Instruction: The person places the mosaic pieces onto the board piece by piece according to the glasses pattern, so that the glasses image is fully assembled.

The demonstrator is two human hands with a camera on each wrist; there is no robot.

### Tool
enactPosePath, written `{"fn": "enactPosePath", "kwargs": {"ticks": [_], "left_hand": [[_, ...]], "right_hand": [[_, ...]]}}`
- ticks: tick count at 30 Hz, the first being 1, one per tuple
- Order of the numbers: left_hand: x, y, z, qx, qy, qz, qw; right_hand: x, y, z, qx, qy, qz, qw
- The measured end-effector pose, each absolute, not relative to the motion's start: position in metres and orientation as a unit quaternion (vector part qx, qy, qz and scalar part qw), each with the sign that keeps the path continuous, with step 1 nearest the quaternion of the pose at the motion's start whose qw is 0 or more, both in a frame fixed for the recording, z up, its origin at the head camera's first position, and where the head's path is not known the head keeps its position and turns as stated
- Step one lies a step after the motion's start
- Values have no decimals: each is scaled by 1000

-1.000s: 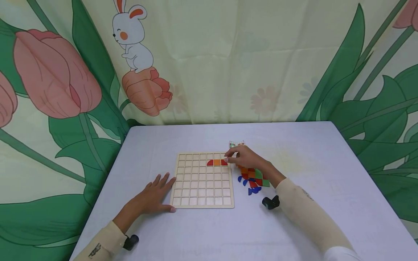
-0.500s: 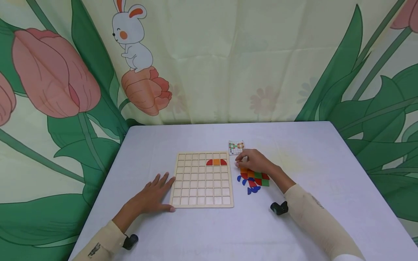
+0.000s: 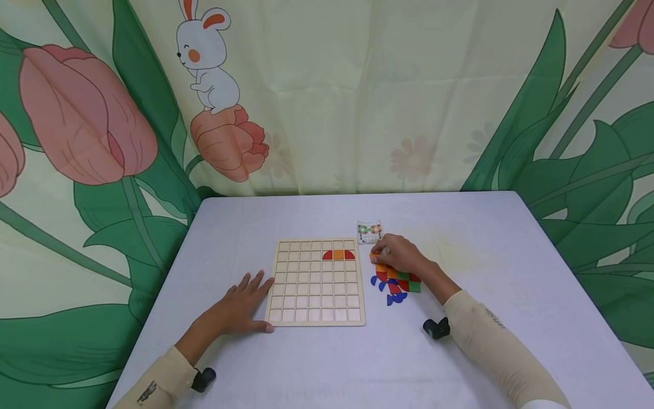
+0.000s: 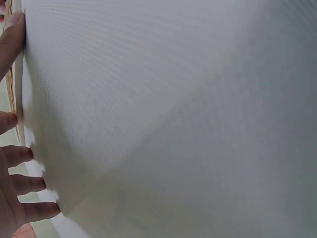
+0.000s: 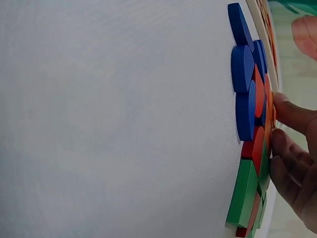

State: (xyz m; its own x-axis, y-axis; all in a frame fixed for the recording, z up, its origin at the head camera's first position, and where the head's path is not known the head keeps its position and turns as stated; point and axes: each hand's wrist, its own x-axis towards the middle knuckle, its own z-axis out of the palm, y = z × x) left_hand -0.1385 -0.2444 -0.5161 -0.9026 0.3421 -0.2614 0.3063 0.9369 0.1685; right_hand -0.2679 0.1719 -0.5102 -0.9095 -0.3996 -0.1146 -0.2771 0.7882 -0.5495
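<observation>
A wooden grid board (image 3: 306, 287) lies flat on the table. Two red rounded blocks flank an orange square block (image 3: 339, 255) in one of its upper rows, toward the right. My left hand (image 3: 245, 307) is spread along the board's left side, thumb and index finger at its edge. Just right of the board, my right hand (image 3: 401, 254) pinches an orange block (image 3: 374, 258) between thumb and fingers at the top of the block pile. That pile holds blue half-round blocks (image 5: 241, 69), red blocks (image 5: 253, 144) and green blocks (image 5: 242, 193); the right hand partly covers it.
A small printed pattern card (image 3: 369, 232) lies beyond the pile, by the board's upper right corner. White cloth covers the table (image 3: 327, 369). Behind it hangs a curtain (image 3: 327, 113) with tulips and a rabbit. Each sleeve carries a black wrist camera (image 3: 436, 328).
My right hand has drawn back from the board's upper right to the pile, uncovering the card, and now pinches an orange block. The left hand stays put.
</observation>
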Motion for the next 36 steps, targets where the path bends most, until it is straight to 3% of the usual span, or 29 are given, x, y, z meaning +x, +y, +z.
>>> {"fn": "enactPosePath", "kwargs": {"ticks": [24, 36], "left_hand": [[-136, -243, -514, 169, 972, 59, 153], [-134, -242, -511, 170, 972, 64, 150]], "right_hand": [[-267, 164, -504, -194, 929, -268, 165], [-269, 163, -501, -202, 928, -271, 159]]}}
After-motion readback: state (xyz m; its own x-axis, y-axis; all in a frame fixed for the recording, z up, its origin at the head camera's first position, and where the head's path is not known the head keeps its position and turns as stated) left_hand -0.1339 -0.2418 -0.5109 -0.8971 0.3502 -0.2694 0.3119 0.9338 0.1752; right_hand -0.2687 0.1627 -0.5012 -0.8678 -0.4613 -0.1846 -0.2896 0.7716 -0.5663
